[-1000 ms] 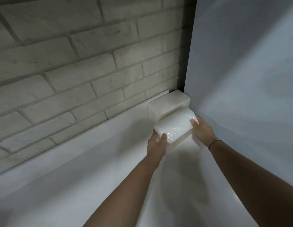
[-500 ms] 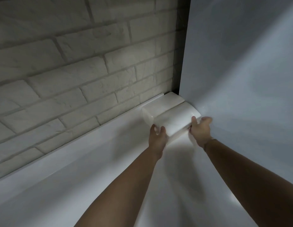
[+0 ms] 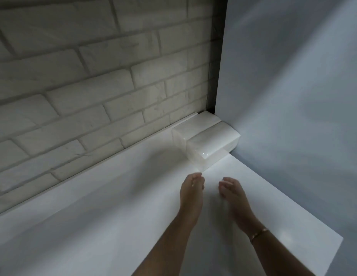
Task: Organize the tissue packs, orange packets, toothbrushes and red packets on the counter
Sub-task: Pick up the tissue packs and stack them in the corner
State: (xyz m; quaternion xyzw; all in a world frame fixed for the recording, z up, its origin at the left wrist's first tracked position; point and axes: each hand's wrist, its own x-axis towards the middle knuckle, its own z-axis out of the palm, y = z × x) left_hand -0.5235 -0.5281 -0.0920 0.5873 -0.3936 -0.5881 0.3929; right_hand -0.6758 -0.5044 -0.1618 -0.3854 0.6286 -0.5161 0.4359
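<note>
Rear tissue pack [image 3: 195, 127] and front tissue pack [image 3: 212, 148] touching, tucked into the worktop [image 3: 94, 226] corner at centre right. Just below, apart from them: left hand [image 3: 191, 196], right hand [image 3: 234, 198], each grip loosely curled, holding nothing. Fingertips blurred; forearms cut off at bottom edge.

A pale brick wall [image 3: 94, 76] faces me. A smooth grey panel [image 3: 293, 96] stands to my right, with 1 dark strip [image 3: 218, 56] between them.

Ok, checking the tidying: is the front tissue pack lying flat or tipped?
Lying flat: the front tissue pack rests on the counter, against the rear pack.
</note>
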